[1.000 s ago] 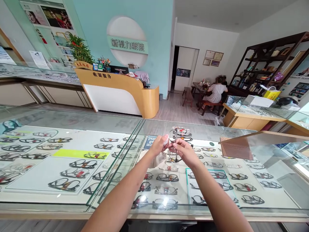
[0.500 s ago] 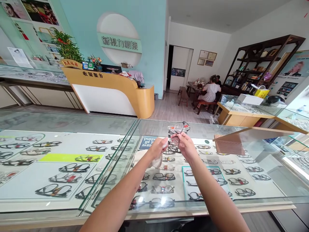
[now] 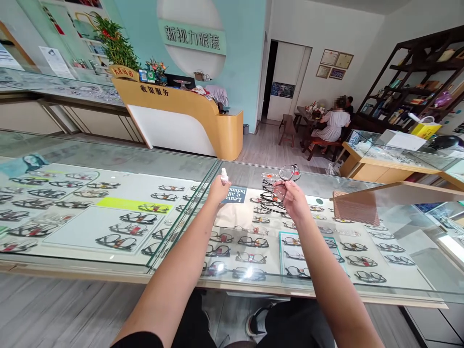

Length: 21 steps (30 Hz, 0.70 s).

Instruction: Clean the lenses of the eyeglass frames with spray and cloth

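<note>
Eyeglasses [image 3: 289,173]: thin dark frame, roundish clear lenses, turned on end, raised above worktop [image 3: 268,289]. Right hand [image 3: 296,200] pinching them near bridge; left hand [image 3: 218,189] wrapped round white spray bottle [image 3: 224,175], nozzle up. Worktop: glass-topped display case, rows of spectacle frames [image 3: 253,242] under glass; beige cloth [image 3: 234,216] near left wrist. Beyond: yellow-and-white reception counter [image 3: 181,125], teal wall [image 3: 246,58], seated person [image 3: 335,123], dark shelving [image 3: 427,37].

Signs and Lettering

1. Wall sign [image 3: 195,37]: "新视力眼镜", dark characters on a pale green band.
2. Curved counter [image 3: 184,102]: "收银服务" on the front.
3. Dark-blue card [image 3: 238,194]: "Leave it all behind", white, inverted, partly hidden.
4. Plaque [image 3: 124,73]: red characters, too small to read surely.
</note>
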### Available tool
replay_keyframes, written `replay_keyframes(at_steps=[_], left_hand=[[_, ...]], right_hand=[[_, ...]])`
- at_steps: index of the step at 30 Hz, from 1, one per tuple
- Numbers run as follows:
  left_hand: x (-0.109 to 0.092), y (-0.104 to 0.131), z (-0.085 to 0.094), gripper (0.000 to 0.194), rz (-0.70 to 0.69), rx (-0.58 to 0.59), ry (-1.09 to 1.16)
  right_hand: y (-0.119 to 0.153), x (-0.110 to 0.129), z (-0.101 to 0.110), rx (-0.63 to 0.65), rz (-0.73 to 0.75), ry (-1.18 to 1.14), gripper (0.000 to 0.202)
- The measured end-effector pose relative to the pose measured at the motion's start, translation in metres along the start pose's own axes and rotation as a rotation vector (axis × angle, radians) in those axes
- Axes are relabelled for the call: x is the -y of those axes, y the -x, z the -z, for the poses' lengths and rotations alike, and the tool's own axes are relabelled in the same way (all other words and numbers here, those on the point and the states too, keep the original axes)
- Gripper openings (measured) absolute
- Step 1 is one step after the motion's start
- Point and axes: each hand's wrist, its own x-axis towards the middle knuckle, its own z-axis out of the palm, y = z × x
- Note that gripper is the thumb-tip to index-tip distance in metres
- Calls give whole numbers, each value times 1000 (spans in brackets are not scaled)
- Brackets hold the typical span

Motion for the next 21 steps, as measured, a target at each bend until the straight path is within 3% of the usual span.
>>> replay_keyframes(at_steps=[3,6,9,11,12,13,15,17,19,21], left_hand=[[0,3,-1,18,3,25,-40],[-13,13,0,43,9,-13,-75],[-39,32,7,75,-119,-282,-114],[-56,44,15,66,-286,-413,-111],[-63,49,19,53,-349,-362,-99],[-67,53,22,40,-385,-226,-94],[-69,56,27,25,-388,182,-151],[-63,56,29,29,-300,511,-305],[-56,55,28,47,-174,624,-467],[-51,55,26,58,-74,625,-550]], right_hand=[[-1,-2,2,-2,5,-27,38],[-1,-2,2,0,8,-35,37],[-1,0,1,4,17,-41,35],[0,2,0,0,30,-48,35],[0,4,-1,-4,35,-52,35],[0,5,-1,-9,39,-57,36],[0,7,-2,-19,37,-64,37],[0,8,-3,-28,33,-69,39],[0,8,-4,-35,33,-71,40],[1,7,-5,-36,36,-63,41]])
